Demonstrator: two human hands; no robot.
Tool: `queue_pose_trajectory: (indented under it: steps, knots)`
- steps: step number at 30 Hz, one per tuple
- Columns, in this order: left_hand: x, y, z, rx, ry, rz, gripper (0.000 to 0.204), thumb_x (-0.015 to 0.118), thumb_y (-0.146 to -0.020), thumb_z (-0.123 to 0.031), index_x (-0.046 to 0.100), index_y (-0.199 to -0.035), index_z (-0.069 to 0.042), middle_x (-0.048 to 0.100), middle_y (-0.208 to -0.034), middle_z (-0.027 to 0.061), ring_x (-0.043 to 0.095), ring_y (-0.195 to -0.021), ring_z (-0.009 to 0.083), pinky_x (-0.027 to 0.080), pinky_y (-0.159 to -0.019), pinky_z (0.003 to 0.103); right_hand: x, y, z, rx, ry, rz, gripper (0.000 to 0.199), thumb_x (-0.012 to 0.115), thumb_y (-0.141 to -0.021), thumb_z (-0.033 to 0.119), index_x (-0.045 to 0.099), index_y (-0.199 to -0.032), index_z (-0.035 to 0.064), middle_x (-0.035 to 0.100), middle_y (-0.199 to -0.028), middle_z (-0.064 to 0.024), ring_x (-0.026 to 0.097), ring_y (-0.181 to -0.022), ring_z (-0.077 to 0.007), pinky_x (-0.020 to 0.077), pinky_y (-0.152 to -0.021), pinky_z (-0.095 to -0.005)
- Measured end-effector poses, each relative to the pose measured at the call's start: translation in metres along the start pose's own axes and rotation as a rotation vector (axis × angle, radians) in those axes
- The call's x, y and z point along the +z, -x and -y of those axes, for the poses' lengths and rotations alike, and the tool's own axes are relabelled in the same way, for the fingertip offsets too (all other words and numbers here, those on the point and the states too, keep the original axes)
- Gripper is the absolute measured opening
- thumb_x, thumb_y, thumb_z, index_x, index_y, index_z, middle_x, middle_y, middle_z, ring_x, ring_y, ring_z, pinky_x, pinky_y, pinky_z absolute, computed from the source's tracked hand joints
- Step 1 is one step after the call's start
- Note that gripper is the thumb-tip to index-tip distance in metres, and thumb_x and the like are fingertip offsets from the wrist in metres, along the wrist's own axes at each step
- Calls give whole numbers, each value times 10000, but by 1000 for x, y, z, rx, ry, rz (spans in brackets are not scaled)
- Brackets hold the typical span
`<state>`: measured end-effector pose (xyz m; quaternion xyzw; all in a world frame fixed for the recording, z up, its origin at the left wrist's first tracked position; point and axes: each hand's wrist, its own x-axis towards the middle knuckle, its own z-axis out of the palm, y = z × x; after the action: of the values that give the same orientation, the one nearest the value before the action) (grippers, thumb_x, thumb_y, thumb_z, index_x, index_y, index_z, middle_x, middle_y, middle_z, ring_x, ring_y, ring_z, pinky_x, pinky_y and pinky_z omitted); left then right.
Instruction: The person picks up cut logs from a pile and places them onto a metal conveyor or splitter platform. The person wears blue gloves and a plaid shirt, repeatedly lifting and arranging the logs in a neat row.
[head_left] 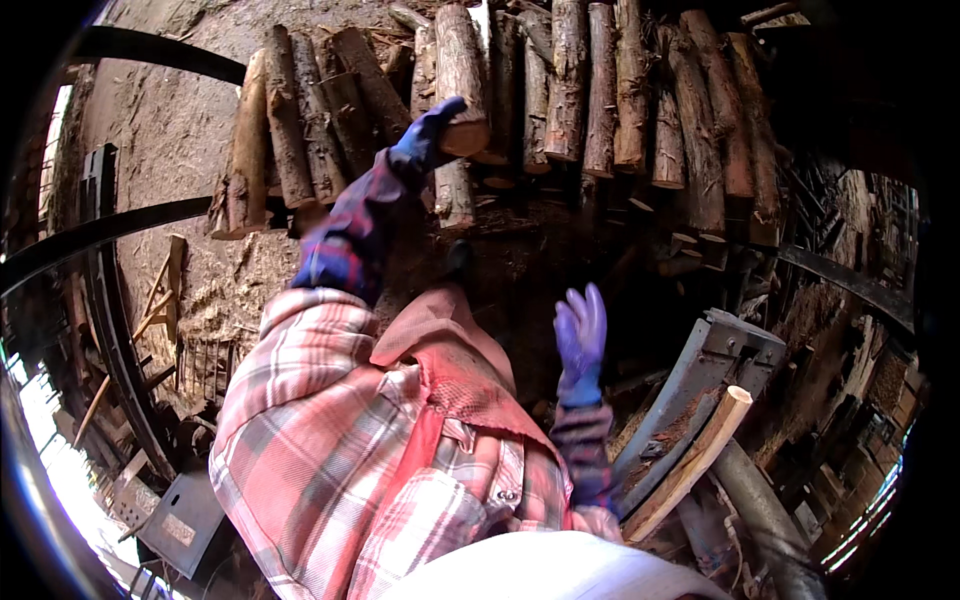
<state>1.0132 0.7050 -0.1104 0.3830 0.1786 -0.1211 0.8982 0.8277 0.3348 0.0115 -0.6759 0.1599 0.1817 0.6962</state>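
My left hand [425, 135], in a blue glove, reaches up and forward and grips the cut end of a short log [459, 70] lying in a row of stacked logs [600, 100]. My right hand [581, 330], also blue-gloved, is raised in front of my chest with fingers spread, holding nothing. A pale peeled wooden pole [695, 460] leans on a grey metal frame [720, 370] just right of that hand. My plaid shirt fills the lower middle of the head view.
The log row spans the top of the view on bark-littered ground. A curved dark metal rail [120, 330] runs down the left side. Wooden sticks [165, 290] lie at left. A grey pipe [765, 510] and cluttered scrap sit at lower right.
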Motion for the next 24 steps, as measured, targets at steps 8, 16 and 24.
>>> queue_pose_trajectory:
  steps: [8, 16, 24]
  knots:
    - [105, 224, 55, -37, -412, 134, 722, 656, -870, -236, 257, -1447, -64, 561, -1135, 73, 566, -947, 181, 479, -830, 340, 107, -89, 36, 249, -657, 525, 672, 700, -802, 426, 491, -1284, 7, 596, -1159, -134, 584, -1031, -256, 458, -939, -367]
    - [244, 288, 140, -196, -447, 760, 834, 681, -816, -78, 173, -1476, -65, 446, -1353, 97, 472, -1190, 204, 400, -995, 341, -68, 66, 40, -335, -573, -116, 620, 784, -733, 310, 537, -1239, 49, 614, -1092, -72, 583, -979, -205, 478, -885, -372]
    - [457, 389, 270, -298, -472, 1400, 1036, 855, -644, -234, 218, -1439, -47, 499, -1298, 138, 519, -1157, 241, 444, -964, 357, -230, 348, 52, -679, -666, -627, 874, 791, -718, 264, 284, -1398, 52, 562, -1147, -110, 568, -1025, -240, 506, -846, -373]
